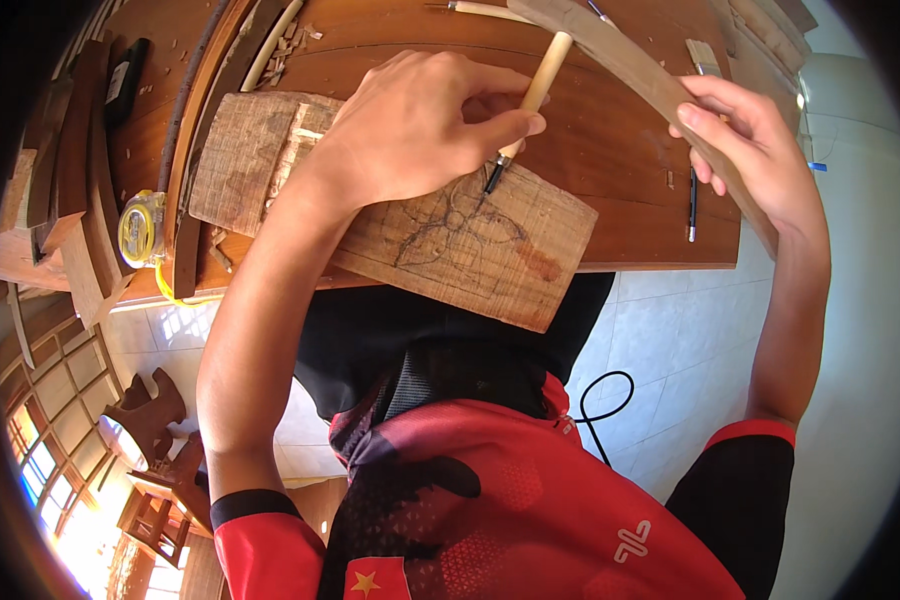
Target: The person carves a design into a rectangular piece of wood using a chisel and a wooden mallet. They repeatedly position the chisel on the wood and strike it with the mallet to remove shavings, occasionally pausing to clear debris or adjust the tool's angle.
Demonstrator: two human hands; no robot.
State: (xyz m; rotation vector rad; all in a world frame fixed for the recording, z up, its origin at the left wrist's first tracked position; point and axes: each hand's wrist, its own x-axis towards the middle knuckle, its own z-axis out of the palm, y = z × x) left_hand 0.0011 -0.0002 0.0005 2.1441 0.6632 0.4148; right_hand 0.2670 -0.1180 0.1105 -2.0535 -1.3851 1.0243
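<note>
Left hand (pixel 415 125) holds tool (pixel 542 85); board (pixel 530 260) overhangs table edge (pixel 660 262), strip (pixel 620 58) apart.

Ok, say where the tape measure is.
In the head view, the tape measure is at left, near the lower edge of the table, left of the flower-sketched board.

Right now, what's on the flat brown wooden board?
A dark flower drawing, a pale rough patch and a cream-handled tool's black tip; the left hand hides part of its middle.

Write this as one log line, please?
left hand: holds tool, tip at flower drawing; right hand: holds wood strip; board: overhangs table
</note>
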